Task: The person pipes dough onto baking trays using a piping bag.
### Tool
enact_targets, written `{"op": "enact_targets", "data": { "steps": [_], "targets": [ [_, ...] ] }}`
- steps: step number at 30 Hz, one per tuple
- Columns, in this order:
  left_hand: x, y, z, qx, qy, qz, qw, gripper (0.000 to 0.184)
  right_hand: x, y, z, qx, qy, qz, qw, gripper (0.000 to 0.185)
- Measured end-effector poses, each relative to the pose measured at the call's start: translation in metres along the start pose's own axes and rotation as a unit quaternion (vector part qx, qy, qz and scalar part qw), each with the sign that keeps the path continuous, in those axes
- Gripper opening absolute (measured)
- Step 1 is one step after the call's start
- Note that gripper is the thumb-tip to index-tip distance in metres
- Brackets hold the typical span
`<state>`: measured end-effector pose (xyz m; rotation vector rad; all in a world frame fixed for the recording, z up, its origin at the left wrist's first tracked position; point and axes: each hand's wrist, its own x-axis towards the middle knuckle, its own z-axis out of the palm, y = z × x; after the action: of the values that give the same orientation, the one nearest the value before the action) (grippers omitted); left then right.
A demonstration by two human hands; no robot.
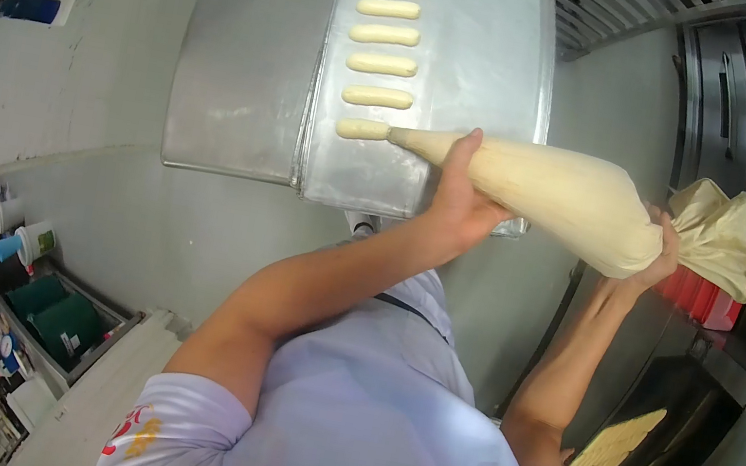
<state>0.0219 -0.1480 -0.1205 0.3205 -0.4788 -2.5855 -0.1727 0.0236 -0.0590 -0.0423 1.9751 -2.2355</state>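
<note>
Left arm bent, left hand cupped; right arm extended, right hand apparently clenched, partly hidden.

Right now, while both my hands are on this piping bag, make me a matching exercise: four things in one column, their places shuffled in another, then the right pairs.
Things
1. Left hand
2. Right hand
3. Piping tip
4. Piped strips

Places
A. In a row on the metal baking tray
B. At the piping bag's tapered front part
C. At one end of the nearest strip
D. By the bag's gathered neck

Pairs: 1-B, 2-D, 3-C, 4-A
</note>
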Motion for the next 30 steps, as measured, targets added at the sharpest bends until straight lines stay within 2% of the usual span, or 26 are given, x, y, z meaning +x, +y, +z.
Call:
{"op": "enact_targets", "data": {
  "steps": [2, 5, 9, 11, 13, 15, 16, 22, 26, 30],
  "targets": [
    [0.007, 0.007, 0.024, -0.159, 0.19, -0.141, 0.959, 0.068, -0.002, -0.009, -0.002, 0.043, 0.012, 0.02, 0.999, 0.021],
    [0.008, -0.003, 0.021, -0.154, 0.172, -0.146, 0.962, 0.068, 0.0, -0.012, -0.012, 0.109, 0.004, 0.034, 0.993, 0.024],
    [-0.008, 0.011, 0.033, -0.071, 0.18, -0.146, 0.97, 0.07, -0.023, -0.018, -0.018, 0.052, 0.02, -0.015, 0.998, 0.026],
    [-0.02, 0.011, 0.029, -0.161, 0.124, -0.129, 0.971, 0.07, -0.039, -0.022, -0.023, 0.204, -0.084, 0.05, 0.974, 0.027],
    [-0.036, 0.015, 0.019, -0.19, 0.131, -0.139, 0.963, 0.069, -0.053, -0.016, -0.019, 0.241, -0.061, 0.084, 0.965, 0.025],
    [-0.051, 0.018, 0.003, -0.22, 0.139, -0.148, 0.954, 0.069, -0.059, 0.007, -0.022, 0.174, -0.025, 0.06, 0.983, 0.021],
    [-0.056, 0.02, -0.004, -0.224, 0.146, -0.15, 0.952, 0.068, -0.067, 0.008, -0.007, 0.152, 0.027, 0.07, 0.986, 0.017],
    [-0.074, 0.022, -0.019, -0.2, 0.175, -0.149, 0.952, 0.067, -0.095, 0.009, 0.016, 0.155, 0.03, 0.123, 0.98, 0.018],
    [-0.071, 0.025, -0.018, -0.199, 0.178, -0.158, 0.951, 0.066, -0.087, 0.011, 0.012, 0.163, 0.022, 0.117, 0.979, 0.017],
    [-0.063, 0.014, -0.018, -0.192, 0.16, -0.173, 0.953, 0.066, -0.077, 0.008, 0.001, 0.084, 0.054, 0.086, 0.991, 0.016]
  ]
}}
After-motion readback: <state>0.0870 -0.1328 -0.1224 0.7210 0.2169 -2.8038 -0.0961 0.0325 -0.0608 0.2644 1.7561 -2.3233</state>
